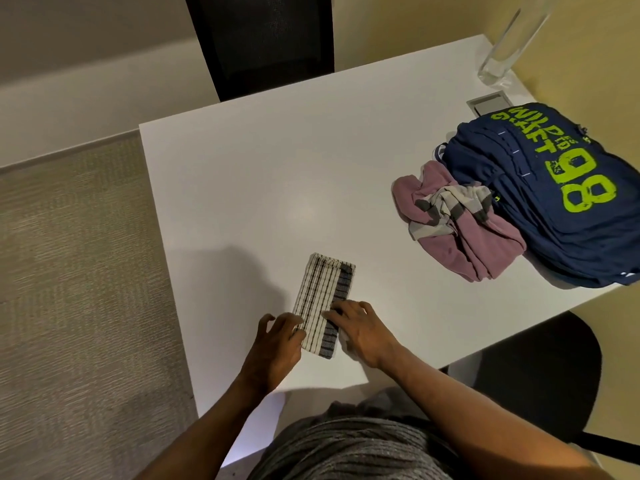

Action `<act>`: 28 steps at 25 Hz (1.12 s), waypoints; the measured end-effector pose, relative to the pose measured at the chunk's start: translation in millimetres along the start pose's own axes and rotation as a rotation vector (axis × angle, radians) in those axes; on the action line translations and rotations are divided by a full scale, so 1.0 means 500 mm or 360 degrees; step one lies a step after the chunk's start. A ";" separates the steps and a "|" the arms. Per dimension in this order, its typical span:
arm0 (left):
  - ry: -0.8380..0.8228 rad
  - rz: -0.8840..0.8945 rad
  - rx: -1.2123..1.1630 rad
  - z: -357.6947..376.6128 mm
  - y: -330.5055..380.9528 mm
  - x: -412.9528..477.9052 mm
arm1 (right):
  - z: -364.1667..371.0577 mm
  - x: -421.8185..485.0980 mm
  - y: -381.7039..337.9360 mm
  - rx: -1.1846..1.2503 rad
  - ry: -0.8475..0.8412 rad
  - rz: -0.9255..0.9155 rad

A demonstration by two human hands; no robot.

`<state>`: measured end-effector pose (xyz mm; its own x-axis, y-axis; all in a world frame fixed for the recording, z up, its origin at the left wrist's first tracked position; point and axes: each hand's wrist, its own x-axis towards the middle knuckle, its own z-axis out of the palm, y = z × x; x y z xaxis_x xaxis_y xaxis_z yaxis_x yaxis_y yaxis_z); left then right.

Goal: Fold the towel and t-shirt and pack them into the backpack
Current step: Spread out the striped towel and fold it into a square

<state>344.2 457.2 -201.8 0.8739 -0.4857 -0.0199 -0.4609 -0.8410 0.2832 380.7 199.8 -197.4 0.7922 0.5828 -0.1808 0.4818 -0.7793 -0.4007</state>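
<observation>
Towel (323,303) folded, lower centre of frame, on table (259,188); left hand (277,341) and right hand (360,332) rest flat, fingers spread, on its near end.

The place looks like an office or study room. A plain white desk (277,174) has a rectangular cable grommet (489,102) set into its far right corner, the kind fitted for computer leads. A black mesh-backed office chair (263,39) stands at the far side, and a second dark chair (540,382) sits near right. The floor is short-pile woven carpet (76,289), with bare pale walls (86,64) and a light skirting strip.
</observation>
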 end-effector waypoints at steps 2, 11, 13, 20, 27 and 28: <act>0.0052 0.0074 -0.0230 -0.019 0.001 0.014 | 0.004 0.001 0.000 -0.0030 0.0010 -0.0005; -0.0106 -0.0146 -0.0976 -0.085 0.013 0.041 | 0.015 0.013 -0.003 0.0664 0.0234 0.0172; -0.0235 -0.0186 -0.1131 -0.085 0.000 0.049 | 0.013 0.021 0.005 0.0832 0.0142 0.0247; -0.0304 -0.0424 -0.1436 -0.041 -0.011 0.063 | 0.011 0.025 0.015 0.1307 -0.0012 0.0679; -0.0093 -0.0986 -0.1389 -0.010 0.004 0.108 | -0.006 0.053 0.003 0.1412 0.0108 0.0847; -0.0099 -0.1004 -0.1368 -0.006 0.005 0.115 | -0.008 0.058 0.002 0.1424 0.0137 0.0922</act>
<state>393.6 428.1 -199.5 0.8959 -0.0528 -0.4411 0.3567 -0.5063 0.7851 405.6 214.9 -199.7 0.8529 0.1327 -0.5049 -0.3985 -0.4594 -0.7938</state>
